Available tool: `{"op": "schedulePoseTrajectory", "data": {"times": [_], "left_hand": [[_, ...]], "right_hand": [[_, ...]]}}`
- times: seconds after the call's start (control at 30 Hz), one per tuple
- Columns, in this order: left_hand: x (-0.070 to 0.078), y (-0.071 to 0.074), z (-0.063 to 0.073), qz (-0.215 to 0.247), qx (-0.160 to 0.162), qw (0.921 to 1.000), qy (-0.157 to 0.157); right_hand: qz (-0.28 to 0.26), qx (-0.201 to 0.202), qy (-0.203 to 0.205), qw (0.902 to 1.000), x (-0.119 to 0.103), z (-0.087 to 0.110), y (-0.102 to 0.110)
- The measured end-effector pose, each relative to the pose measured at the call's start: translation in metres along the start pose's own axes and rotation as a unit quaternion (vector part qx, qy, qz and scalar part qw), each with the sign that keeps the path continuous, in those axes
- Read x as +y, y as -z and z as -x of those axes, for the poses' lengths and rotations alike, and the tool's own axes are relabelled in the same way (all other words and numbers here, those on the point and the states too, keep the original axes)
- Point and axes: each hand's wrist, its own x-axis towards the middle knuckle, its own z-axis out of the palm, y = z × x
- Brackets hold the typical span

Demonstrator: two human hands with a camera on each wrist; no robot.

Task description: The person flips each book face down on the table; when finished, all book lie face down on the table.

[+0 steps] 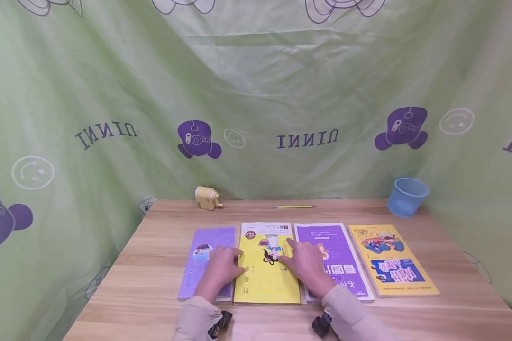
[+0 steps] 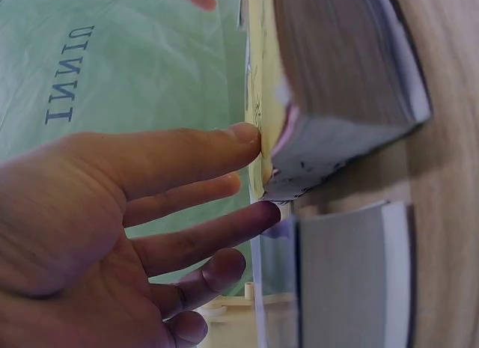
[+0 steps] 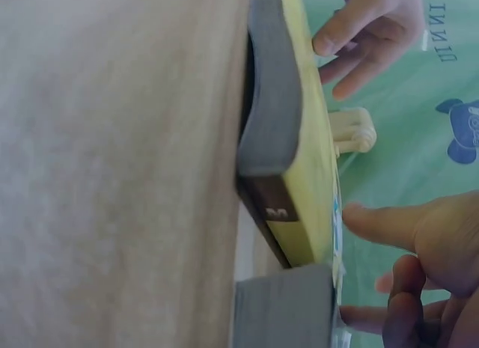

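Note:
A thick yellow book [image 1: 266, 279] lies flat between a thin-looking lilac book [image 1: 192, 272] and a purple book [image 1: 337, 265]. My left hand [image 1: 223, 271] is at its left side, with the thumb touching the cover's edge in the left wrist view and the other fingers spread, loosely bent, over the gap beside the lilac book. From the right, my right hand [image 1: 309, 266] rests its thumb on the yellow cover, and its other fingers reach towards the purple book in the right wrist view [image 3: 441, 258]. Neither hand grips anything.
An orange-yellow book [image 1: 422, 282] lies at the right end of the row. Along the table's back edge stand a yellow crank pencil sharpener [image 1: 206, 199], a pencil [image 1: 296, 206] and a blue bucket [image 1: 405, 199]. A green patterned curtain [image 1: 256, 94] hangs behind.

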Motion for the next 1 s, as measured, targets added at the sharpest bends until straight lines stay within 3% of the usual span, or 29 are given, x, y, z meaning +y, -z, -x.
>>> {"op": "schedulePoseTrajectory", "data": {"times": [0.3,1.0], "left_hand": [[0.003,-0.003,0.000,0.000,-0.012,0.9999,0.004],[0.006,-0.002,0.002,-0.016,-0.004,0.9998,-0.011]], "right_hand": [[0.062,-0.022,0.014,0.9977,-0.014,0.004,-0.002],[0.033,-0.075,-0.030,0.9962,-0.027,-0.002,-0.005]]}}
